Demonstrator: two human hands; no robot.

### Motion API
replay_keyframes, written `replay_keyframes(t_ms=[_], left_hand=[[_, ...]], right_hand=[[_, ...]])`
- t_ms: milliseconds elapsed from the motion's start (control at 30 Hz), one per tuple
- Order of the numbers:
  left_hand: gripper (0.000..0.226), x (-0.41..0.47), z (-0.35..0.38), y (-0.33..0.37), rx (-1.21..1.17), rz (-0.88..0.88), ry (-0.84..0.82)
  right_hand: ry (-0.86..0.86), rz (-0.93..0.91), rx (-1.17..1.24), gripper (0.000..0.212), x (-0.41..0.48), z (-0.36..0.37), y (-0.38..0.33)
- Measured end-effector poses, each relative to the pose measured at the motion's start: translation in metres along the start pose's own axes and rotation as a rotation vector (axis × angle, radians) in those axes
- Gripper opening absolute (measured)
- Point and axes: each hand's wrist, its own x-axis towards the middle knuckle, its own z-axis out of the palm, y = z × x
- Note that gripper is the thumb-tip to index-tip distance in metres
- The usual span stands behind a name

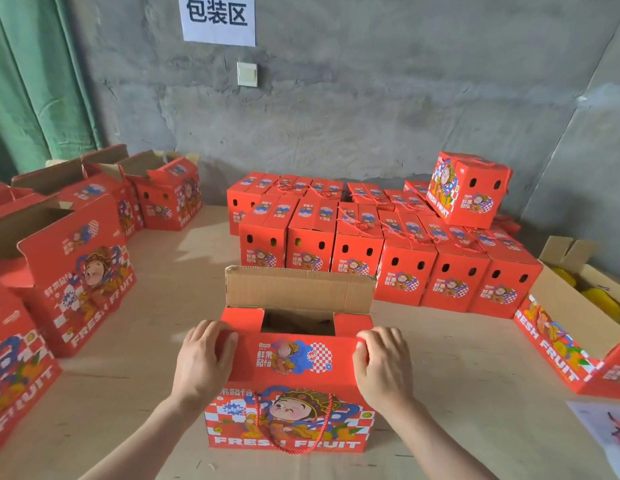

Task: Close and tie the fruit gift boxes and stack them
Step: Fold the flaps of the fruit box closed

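Rope point(298, 452) loop is dangling down the front of the box point(291, 407), which sits on the table point(146, 341) right in front of me. So no tie yet, and it's out of the way for now.

Watching over the feed, both hands are on the near flap point(294, 356), which is folded flat over the top. My left hand point(206, 355) lies spread on the left end, holding nothing, just pressing. My right hand point(383, 362) is on the right end with the fingers bent at the knuckles. I can't tell if they hook the edge or only push on it.

Behind that there's an open gap point(298, 323), with the side flaps point(241, 318) folded in at either end. Then the far flap point(298, 292) stands upright, brown side facing me.

My take on doing this bit well: keep even pressure on both ends so the near flap doesn't spring up, and check the side flaps sit level. Then free one hand and pull the far flap down over the gap. Corrugated card probably dents easily, so I'd press along the crease, not mid-panel. After that the rope goes up over the top for the tie.

Further back, the closed boxes point(402, 268) sit in rows with a top box point(471, 192) on them at the right. I reckon that's where this one ends up.
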Motion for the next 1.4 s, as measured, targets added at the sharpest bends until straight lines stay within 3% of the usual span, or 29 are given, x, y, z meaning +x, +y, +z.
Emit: replay_keyframes(t_ms=[233,367,500,600,667,867,933,1000,1067,1133,1233,1400], left_hand=[[0.026,0.001,0.001,0.003,0.003,0.048,-0.008],[0.034,0.003,-0.001,0.003,0.05,0.063,-0.054],[0.044,0.003,-0.004,0.007,0.189,0.199,-0.016],[0.029,0.007,-0.005,0.019,0.34,0.256,-0.079],[0.01,0.006,-0.001,0.022,0.309,0.303,-0.125],[0.013,0.003,0.005,0.016,0.213,0.177,-0.189],[0.015,0.006,0.007,0.015,0.181,0.149,-0.198],[0.017,0.008,0.008,0.013,0.16,0.142,-0.206],[0.021,0.009,0.009,0.012,0.182,0.129,-0.224],[0.022,0.009,0.008,0.014,0.198,0.119,-0.227],[0.021,0.008,0.008,0.018,0.177,0.107,-0.191],[0.019,-0.004,0.004,0.016,0.102,0.228,-0.058]], right_hand=[[-0.124,0.131,0.015,0.011,-0.003,0.001,-0.002],[-0.238,0.145,-0.047,0.021,0.002,0.002,0.003],[-0.342,0.092,-0.174,0.035,0.007,0.005,0.006],[-0.354,0.11,-0.162,0.036,0.02,0.011,0.005],[-0.34,0.124,-0.164,0.032,0.026,0.013,0.002],[-0.388,0.127,-0.281,0.038,0.021,0.016,0.003],[-0.264,0.259,-0.119,0.036,0.023,0.015,0.003],[-0.145,0.52,0.283,0.055,0.036,0.011,0.002],[-0.183,0.757,0.757,0.066,0.053,0.006,-0.003],[-0.229,0.854,0.956,0.057,0.063,0.008,-0.002],[-0.252,0.788,0.87,0.055,0.054,0.008,0.001],[-0.417,0.326,0.51,0.014,0.029,0.012,0.014]])
